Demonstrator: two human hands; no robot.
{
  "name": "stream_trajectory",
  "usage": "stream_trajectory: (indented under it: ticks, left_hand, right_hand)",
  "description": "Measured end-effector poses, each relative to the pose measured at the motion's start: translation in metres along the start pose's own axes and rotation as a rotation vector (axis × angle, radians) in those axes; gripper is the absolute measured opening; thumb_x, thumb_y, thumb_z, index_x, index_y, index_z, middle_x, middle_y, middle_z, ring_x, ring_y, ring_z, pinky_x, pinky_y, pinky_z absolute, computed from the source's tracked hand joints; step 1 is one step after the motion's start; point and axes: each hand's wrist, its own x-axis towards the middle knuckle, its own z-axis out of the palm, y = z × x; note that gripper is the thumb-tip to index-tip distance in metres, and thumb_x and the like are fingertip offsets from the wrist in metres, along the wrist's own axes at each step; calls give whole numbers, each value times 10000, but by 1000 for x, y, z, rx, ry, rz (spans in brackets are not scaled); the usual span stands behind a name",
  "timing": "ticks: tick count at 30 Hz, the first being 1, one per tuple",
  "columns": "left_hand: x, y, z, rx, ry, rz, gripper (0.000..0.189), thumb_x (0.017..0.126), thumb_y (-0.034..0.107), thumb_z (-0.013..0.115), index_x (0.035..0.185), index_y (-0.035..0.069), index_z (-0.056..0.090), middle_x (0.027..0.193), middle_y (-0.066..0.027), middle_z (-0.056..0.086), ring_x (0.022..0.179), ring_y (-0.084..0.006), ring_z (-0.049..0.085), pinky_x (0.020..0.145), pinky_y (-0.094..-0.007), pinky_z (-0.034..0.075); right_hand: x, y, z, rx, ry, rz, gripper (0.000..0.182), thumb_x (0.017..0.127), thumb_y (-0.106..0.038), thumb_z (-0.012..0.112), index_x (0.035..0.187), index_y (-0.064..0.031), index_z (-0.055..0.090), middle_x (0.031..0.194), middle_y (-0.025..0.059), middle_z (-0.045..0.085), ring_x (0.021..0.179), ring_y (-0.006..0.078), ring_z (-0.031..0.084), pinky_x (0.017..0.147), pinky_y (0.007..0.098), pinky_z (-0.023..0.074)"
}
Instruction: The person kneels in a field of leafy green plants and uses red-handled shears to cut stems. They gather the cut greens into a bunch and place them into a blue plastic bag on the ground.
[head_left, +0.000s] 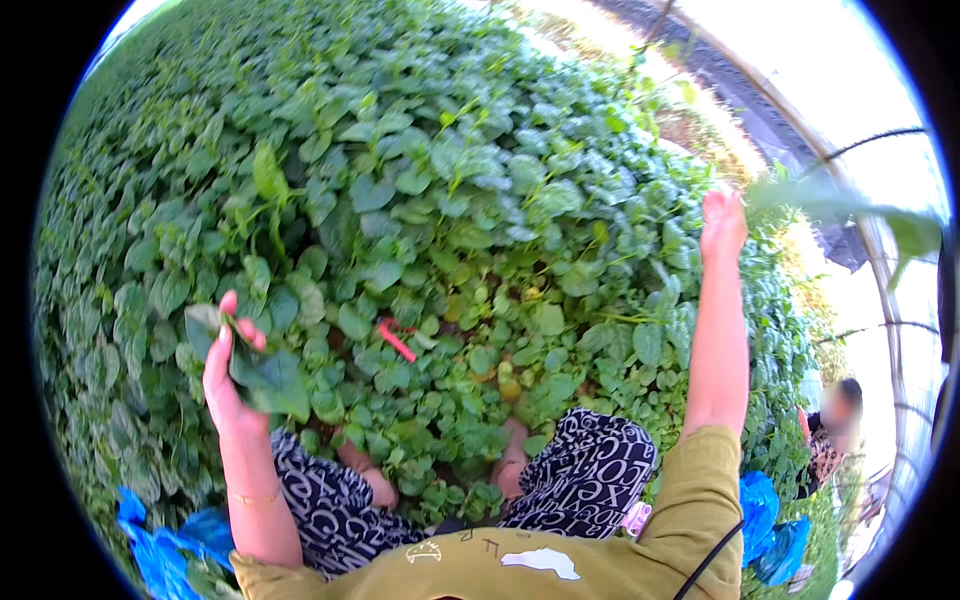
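Note:
Between the thumb and fingers of my left hand (234, 382) is a picked green leafy sprig (266, 379), its broad leaves hanging over the palm. My right hand (724, 221) is stretched out far to the right, over the edge of the plants. Just beyond its fingers a blurred green sprig (817, 201) is in the air; whether the hand touches it, I cannot tell. Low leafy plants (420, 180), probably Malabar spinach, fill the ground before me. A red strip-like object (396, 341), perhaps a tool handle, lies among the leaves between my hands.
Blue plastic bags (161, 551) lie at lower left, and more blue plastic (759, 517) is beside my right sleeve. Another person (829, 435) is low among the plants at right. Curved greenhouse framing (889, 300) runs along the right side. Plants surround my bare feet (512, 472).

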Motion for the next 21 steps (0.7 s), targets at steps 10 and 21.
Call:
stream_trajectory:
  ticks: [10, 21]
  left_hand:
    - [36, 17, -67, 301, 234, 67, 177, 786, -28, 547, 963, -41, 554, 950, -159, 638, 960, -290, 619, 906, -391, 488]
    - [133, -150, -85, 998, -16, -293, 225, 768, 144, 724, 931, 26, 621, 753, -32, 630, 589, -115, 541, 603, -260, 473]
  right_hand:
    - [-324, 268, 92, -592, -1007, 680, 268, 826, -149, 615, 1044, 6, 593, 869, 109, 664, 758, 207, 651, 679, 308, 530]
    - [-441, 378, 152, -1240, -1365, 252, 924, 644, -439, 753, 1355, -29, 329, 1281, 199, 452, 1177, 365, 443, 989, 461, 370]
